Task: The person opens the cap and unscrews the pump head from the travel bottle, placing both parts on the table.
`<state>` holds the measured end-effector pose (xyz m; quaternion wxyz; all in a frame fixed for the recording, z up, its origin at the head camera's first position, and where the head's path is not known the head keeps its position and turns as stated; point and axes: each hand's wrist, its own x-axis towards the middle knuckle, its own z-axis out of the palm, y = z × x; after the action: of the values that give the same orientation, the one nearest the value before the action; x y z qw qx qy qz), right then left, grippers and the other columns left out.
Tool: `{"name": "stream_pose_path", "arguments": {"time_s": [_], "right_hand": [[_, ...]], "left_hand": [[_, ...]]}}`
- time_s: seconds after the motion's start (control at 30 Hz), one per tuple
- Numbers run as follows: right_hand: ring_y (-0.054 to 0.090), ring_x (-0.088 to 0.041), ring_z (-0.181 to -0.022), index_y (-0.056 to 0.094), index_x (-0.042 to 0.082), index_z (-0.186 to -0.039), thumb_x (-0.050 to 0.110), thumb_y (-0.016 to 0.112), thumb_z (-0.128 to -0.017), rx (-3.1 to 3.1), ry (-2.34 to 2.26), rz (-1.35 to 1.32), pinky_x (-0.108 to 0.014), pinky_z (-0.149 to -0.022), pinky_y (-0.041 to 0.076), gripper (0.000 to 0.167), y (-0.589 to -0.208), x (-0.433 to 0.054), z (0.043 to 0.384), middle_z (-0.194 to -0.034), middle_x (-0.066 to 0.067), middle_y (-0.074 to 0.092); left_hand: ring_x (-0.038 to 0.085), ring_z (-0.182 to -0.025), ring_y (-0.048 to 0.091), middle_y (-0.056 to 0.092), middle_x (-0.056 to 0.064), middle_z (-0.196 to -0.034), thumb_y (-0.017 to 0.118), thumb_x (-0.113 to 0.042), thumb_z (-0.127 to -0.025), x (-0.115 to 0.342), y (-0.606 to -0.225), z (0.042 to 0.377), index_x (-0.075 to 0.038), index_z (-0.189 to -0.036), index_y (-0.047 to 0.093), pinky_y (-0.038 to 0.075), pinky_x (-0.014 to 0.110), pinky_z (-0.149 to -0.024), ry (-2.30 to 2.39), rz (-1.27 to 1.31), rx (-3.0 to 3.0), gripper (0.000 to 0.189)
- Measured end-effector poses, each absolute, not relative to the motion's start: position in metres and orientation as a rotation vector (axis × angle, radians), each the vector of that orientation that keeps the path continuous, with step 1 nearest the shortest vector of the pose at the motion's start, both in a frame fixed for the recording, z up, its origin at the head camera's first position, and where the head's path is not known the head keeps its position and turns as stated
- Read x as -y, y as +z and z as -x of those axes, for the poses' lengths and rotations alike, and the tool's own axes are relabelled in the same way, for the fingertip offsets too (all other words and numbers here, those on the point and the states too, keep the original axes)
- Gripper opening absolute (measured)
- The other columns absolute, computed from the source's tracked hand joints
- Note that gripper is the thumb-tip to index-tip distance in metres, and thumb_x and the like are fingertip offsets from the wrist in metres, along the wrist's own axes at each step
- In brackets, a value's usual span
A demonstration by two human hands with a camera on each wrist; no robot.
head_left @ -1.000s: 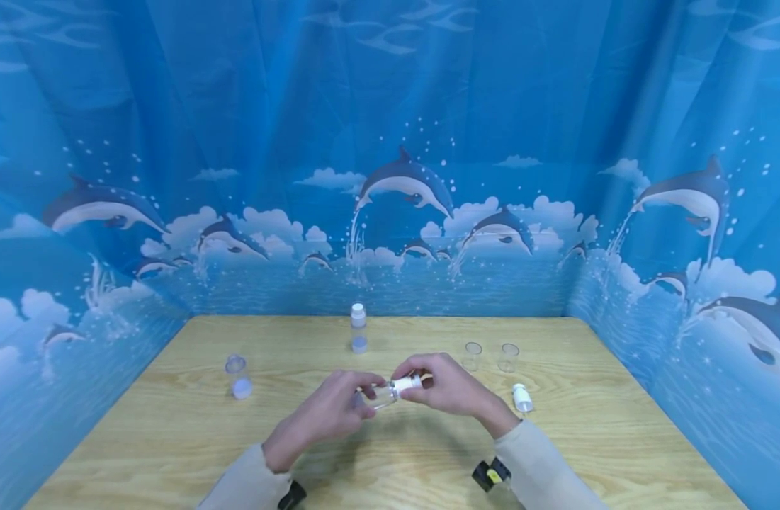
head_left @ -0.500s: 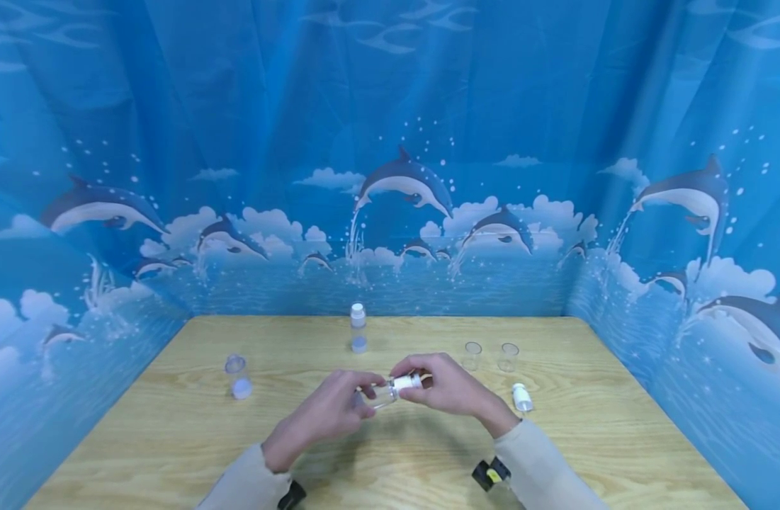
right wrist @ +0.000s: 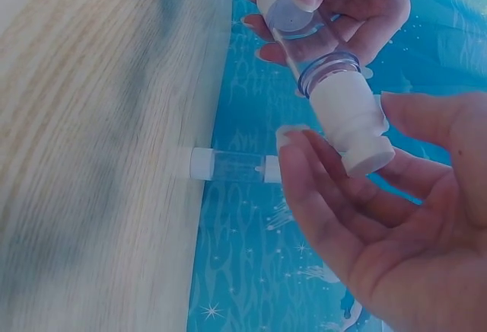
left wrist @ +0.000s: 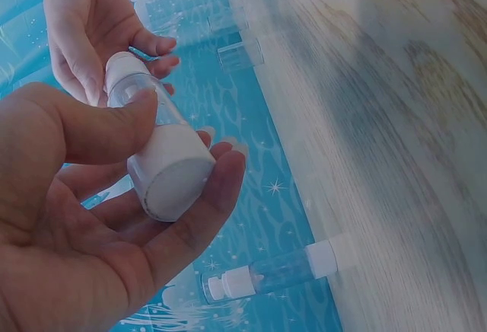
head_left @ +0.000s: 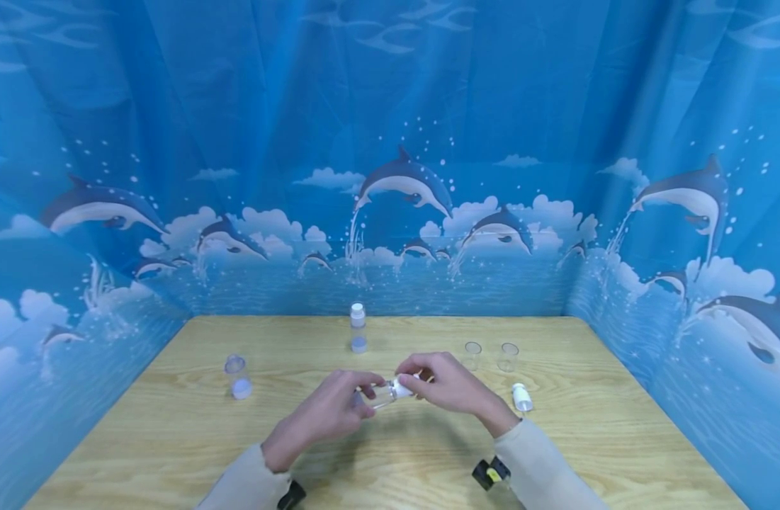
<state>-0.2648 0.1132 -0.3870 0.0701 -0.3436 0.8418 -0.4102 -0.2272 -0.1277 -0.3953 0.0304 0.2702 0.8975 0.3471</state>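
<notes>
My left hand [head_left: 329, 411] holds a small clear pump bottle [right wrist: 308, 43] around its lower part, thumb on one side and fingers on the other. The bottle is tilted, and its white bottom [left wrist: 179, 176] faces the left wrist camera. A white pump head [right wrist: 346, 115] sits at the mouth of the bottle; whether it is fully seated I cannot tell. My right hand [head_left: 450, 386] has its thumb and curled fingers around this pump head. Both hands are above the wooden table [head_left: 390, 467], near its middle.
A capped pump bottle [head_left: 358, 333] stands at the back. To the left is a clear bottle [head_left: 236, 375] without a pump head. Two clear covers [head_left: 471, 356] stand at the back right, with a loose white pump head [head_left: 521, 398] nearer. Blue dolphin curtains [head_left: 390, 276] enclose the table.
My right hand's fingers have shifted around the pump head, and the thumb now lies across its upper side. My left hand and the bottle stay in place.
</notes>
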Motion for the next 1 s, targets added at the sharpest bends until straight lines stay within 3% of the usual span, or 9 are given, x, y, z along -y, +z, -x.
{"name": "stream_pose_path", "arguments": {"time_s": [0.1, 0.23, 0.43, 0.6, 1.0], "right_hand": [[0.073, -0.028, -0.083, 0.072, 0.003, -0.117, 0.022, 0.059, -0.105, -2.494, -1.253, 1.032, -0.044, -0.073, 0.064, 0.026, -0.3872, -0.1129, 0.265, -0.109, -0.014, 0.076], [0.072, -0.018, -0.079, 0.073, 0.004, -0.115, 0.02, 0.061, -0.104, -2.471, -1.275, 1.001, -0.046, -0.074, 0.064, 0.023, -0.3873, -0.1121, 0.2644, -0.106, -0.013, 0.076], [0.069, -0.012, -0.08, 0.073, 0.006, -0.116, 0.018, 0.067, -0.1, -2.501, -1.268, 1.003, -0.033, -0.073, 0.064, 0.021, -0.3877, -0.1113, 0.2637, -0.103, -0.009, 0.075], [0.065, -0.009, -0.089, 0.074, 0.01, -0.114, 0.016, 0.072, -0.096, -2.554, -1.26, 1.033, -0.019, -0.078, 0.059, 0.019, -0.3876, -0.1113, 0.2633, -0.107, -0.006, 0.075], [0.066, -0.01, -0.093, 0.074, 0.008, -0.114, 0.011, 0.075, -0.093, -2.542, -1.282, 1.036, -0.018, -0.082, 0.059, 0.022, -0.3877, -0.1109, 0.2624, -0.109, -0.008, 0.074]], "left_hand": [[0.022, -0.091, 0.074, 0.077, 0.018, -0.109, 0.075, 0.007, -0.082, 0.1274, -0.395, 0.2269, -0.001, -0.129, 0.068, 0.06, 0.019, -0.07, 1.073, -0.824, -2.765, 0.048], [0.022, -0.091, 0.074, 0.077, 0.017, -0.109, 0.076, 0.006, -0.082, 0.1272, -0.3946, 0.2266, -0.003, -0.129, 0.069, 0.06, 0.02, -0.07, 1.067, -0.819, -2.772, 0.048], [0.022, -0.09, 0.074, 0.077, 0.016, -0.108, 0.076, 0.007, -0.081, 0.1274, -0.3948, 0.2266, -0.003, -0.129, 0.068, 0.059, 0.019, -0.069, 1.073, -0.812, -2.774, 0.049], [0.02, -0.09, 0.074, 0.077, 0.016, -0.109, 0.076, 0.005, -0.082, 0.1283, -0.3949, 0.2275, -0.002, -0.13, 0.067, 0.06, 0.02, -0.07, 1.067, -0.814, -2.778, 0.049], [0.022, -0.091, 0.074, 0.076, 0.018, -0.11, 0.076, 0.006, -0.082, 0.1291, -0.3952, 0.2288, -0.001, -0.13, 0.067, 0.059, 0.019, -0.068, 1.08, -0.816, -2.758, 0.049]]}}
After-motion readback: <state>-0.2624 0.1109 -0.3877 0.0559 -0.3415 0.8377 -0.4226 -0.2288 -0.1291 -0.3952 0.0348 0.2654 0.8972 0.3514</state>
